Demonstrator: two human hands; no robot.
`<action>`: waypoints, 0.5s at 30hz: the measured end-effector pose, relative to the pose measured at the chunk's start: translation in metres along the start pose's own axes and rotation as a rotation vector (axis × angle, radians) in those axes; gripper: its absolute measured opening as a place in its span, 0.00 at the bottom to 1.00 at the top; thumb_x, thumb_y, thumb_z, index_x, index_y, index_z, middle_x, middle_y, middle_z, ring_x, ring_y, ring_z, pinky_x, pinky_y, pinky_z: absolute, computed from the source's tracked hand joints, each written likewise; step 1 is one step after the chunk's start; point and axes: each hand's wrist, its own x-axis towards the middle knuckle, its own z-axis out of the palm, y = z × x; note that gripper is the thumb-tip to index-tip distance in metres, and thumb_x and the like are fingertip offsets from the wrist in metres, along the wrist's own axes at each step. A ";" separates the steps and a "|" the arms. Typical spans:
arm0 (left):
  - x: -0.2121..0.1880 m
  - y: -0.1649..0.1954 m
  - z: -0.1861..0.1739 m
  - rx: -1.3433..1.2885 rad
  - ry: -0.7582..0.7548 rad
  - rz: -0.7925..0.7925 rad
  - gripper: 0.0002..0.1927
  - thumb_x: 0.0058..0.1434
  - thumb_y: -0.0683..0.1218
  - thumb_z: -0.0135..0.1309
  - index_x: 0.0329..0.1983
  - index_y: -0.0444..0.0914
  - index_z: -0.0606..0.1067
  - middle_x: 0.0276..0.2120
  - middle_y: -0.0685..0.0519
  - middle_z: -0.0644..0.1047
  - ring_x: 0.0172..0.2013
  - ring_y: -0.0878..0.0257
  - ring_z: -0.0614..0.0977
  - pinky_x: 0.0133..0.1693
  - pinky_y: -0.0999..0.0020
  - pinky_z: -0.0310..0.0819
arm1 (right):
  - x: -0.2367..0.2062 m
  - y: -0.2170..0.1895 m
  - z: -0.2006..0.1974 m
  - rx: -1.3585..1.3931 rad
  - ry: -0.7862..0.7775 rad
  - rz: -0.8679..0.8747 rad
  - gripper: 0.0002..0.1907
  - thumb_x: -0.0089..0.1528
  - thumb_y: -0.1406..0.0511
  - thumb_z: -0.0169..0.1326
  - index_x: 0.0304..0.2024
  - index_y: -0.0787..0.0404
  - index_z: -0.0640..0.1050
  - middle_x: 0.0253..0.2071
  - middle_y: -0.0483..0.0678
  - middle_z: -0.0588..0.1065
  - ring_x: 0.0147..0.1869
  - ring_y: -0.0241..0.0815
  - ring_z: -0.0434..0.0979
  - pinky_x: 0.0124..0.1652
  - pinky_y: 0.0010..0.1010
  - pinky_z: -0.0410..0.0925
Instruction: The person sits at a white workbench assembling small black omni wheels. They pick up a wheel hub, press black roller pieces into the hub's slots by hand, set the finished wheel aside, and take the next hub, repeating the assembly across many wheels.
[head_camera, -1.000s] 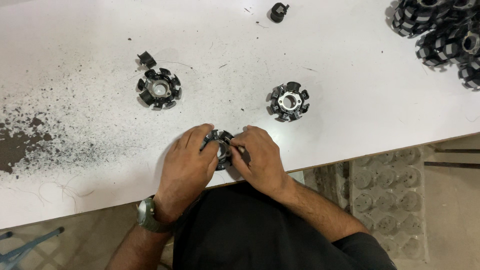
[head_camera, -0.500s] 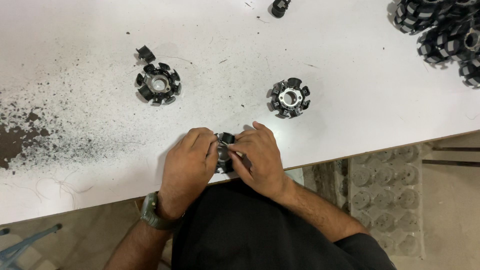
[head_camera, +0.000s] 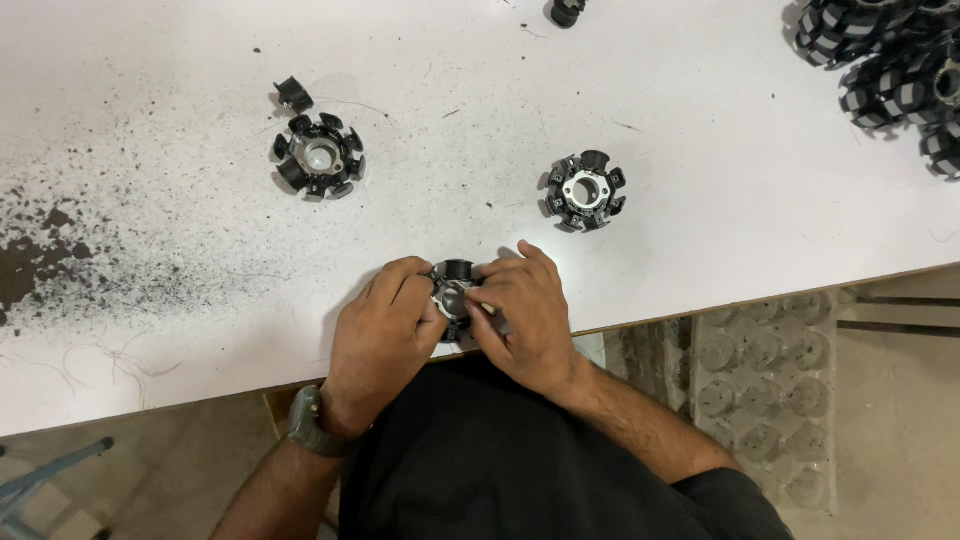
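Observation:
Both hands meet over a round black toothed part with a metal hub (head_camera: 455, 290), near the front edge of the white table (head_camera: 700, 190). My left hand (head_camera: 385, 325) covers its left side, fingers curled around it. My right hand (head_camera: 525, 315) grips its right side and pinches a thin light-coloured tool or pin against it. Much of the part is hidden by the fingers. A dark watch sits on the left wrist.
Two more toothed round parts lie on the table, one at left (head_camera: 318, 157), one at centre right (head_camera: 585, 190). A small black clip (head_camera: 293, 93) lies beside the left one. A heap of such parts (head_camera: 890, 65) fills the far right corner. Dark dust (head_camera: 60, 260) covers the left side.
The hands have stayed on the part with only small finger shifts. The view has tilted slightly, so the table items sit a little lower.

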 end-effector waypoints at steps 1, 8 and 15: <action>-0.002 -0.001 0.002 0.003 0.014 0.004 0.07 0.56 0.37 0.59 0.37 0.33 0.74 0.47 0.46 0.78 0.42 0.51 0.82 0.41 0.59 0.80 | -0.001 -0.001 0.000 0.000 0.012 0.003 0.15 0.59 0.71 0.65 0.46 0.59 0.75 0.43 0.48 0.76 0.57 0.47 0.77 0.68 0.55 0.62; -0.007 -0.002 0.011 0.018 0.045 0.009 0.06 0.55 0.36 0.58 0.36 0.33 0.74 0.47 0.46 0.78 0.42 0.51 0.82 0.40 0.59 0.80 | -0.003 -0.006 0.005 -0.022 0.016 -0.023 0.17 0.59 0.71 0.66 0.47 0.59 0.75 0.43 0.48 0.75 0.56 0.48 0.77 0.68 0.54 0.62; -0.014 -0.001 0.022 0.035 0.101 0.023 0.07 0.56 0.36 0.57 0.37 0.33 0.74 0.47 0.44 0.77 0.43 0.50 0.82 0.43 0.58 0.80 | -0.003 -0.006 0.011 -0.086 0.038 -0.045 0.18 0.59 0.71 0.67 0.47 0.59 0.75 0.44 0.49 0.74 0.55 0.47 0.76 0.67 0.53 0.62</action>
